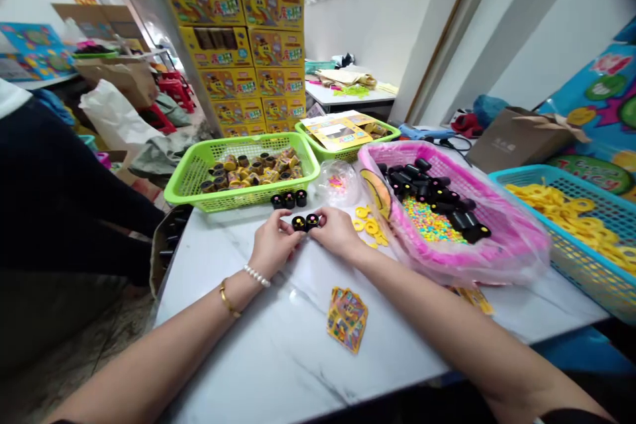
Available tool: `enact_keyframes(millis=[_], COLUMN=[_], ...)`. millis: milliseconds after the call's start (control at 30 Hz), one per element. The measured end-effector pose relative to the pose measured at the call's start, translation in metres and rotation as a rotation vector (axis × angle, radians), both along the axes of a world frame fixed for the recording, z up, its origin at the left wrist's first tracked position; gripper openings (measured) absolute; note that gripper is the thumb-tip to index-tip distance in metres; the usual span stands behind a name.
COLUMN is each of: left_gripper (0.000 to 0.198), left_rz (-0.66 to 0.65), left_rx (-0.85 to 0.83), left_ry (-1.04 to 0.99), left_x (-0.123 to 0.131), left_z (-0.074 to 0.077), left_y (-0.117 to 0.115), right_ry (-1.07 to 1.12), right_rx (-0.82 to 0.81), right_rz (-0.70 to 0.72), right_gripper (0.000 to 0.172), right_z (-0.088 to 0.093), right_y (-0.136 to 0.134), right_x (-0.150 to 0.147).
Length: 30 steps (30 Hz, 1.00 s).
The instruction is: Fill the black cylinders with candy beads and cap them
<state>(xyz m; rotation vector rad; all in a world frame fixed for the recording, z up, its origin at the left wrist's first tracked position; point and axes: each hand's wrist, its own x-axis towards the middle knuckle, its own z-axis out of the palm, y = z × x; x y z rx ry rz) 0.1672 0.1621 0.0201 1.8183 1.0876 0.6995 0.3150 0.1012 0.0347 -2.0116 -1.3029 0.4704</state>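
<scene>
On the white marble table (278,344) my left hand (274,244) and my right hand (336,230) meet, fingers curled. Between them sit two small black round capsules: the left one (298,222) is pinched by my left fingers, the right one (313,220) by my right fingers. Three more black capsules (289,199) stand in a row just beyond, in front of a green basket (189,187) holding several yellow-labelled capsules. Yellow rings (368,226) lie by my right hand.
A pink basket (501,248) lined with clear plastic holds black tubes and coloured candy beads. A blue basket (586,278) of yellow rings stands far right. A yellow sticker stack (346,318) lies near me. A person in dark clothing (54,199) sits at left. Yellow cartons (238,40) are stacked behind.
</scene>
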Motion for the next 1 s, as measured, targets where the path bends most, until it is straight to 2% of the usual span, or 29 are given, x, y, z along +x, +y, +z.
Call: enact_keyframes(millis=[100, 233, 300, 400, 467, 533, 600, 667, 733, 767, 833, 900, 1000], left_gripper=[0.047, 0.029, 0.025, 0.029, 0.033, 0.037, 0.041, 0.043, 0.041, 0.039, 0.035, 0.035, 0.035], left_rz=[0.036, 0.042, 0.02, -0.029, -0.08, -0.146, -0.217, -0.318, -0.414, -0.451, -0.465, -0.52, -0.568], left_rx=[-0.063, -0.123, -0.147, -0.159, -0.145, -0.13, -0.098, -0.039, 0.095, 0.204, 0.479, 0.706, 0.772], left_ry=[-0.08, -0.134, -0.132, -0.11, -0.088, -0.057, 0.028, 0.119, 0.174, 0.197, 0.232, 0.416, 0.561], left_x=[0.0, 0.002, 0.002, 0.0, -0.004, -0.009, -0.011, -0.005, 0.015, 0.03, 0.072, 0.122, 0.197], left_z=[-0.007, -0.014, -0.014, -0.008, -0.001, 0.005, 0.011, 0.022, 0.04, 0.053, 0.079, 0.098, 0.108], left_y=[0.0, 0.005, 0.009, 0.009, 0.004, 0.0, -0.002, -0.004, -0.008, -0.009, -0.012, -0.013, -0.013], right_ry=[0.052, 0.113, 0.141, 0.17, 0.176, 0.167, 0.114, -0.023, -0.231, -0.362, -0.643, -0.692, -0.73], right_rx=[-0.007, -0.007, -0.006, 0.002, 0.017, 0.082, 0.214, 0.319, 0.318, 0.246, -0.04, -0.182, -0.335], right_rz=[-0.028, -0.053, -0.058, -0.071, -0.071, 0.008, 0.174, 0.252, 0.12, 0.034, -0.104, -0.136, -0.124], right_gripper=[0.044, 0.055, 0.06, 0.063, 0.057, 0.044, 0.026, 0.013, 0.018, 0.021, 0.027, 0.024, 0.023], right_z=[-0.003, -0.005, -0.006, -0.004, 0.003, 0.017, 0.038, 0.063, 0.086, 0.094, 0.1, 0.093, 0.071], right_y=[0.006, 0.015, 0.019, 0.016, 0.003, -0.019, -0.047, -0.075, -0.098, -0.106, -0.114, -0.116, -0.116], right_x=[-0.007, -0.01, -0.011, -0.014, -0.014, -0.009, 0.006, 0.034, 0.076, 0.101, 0.153, 0.196, 0.233])
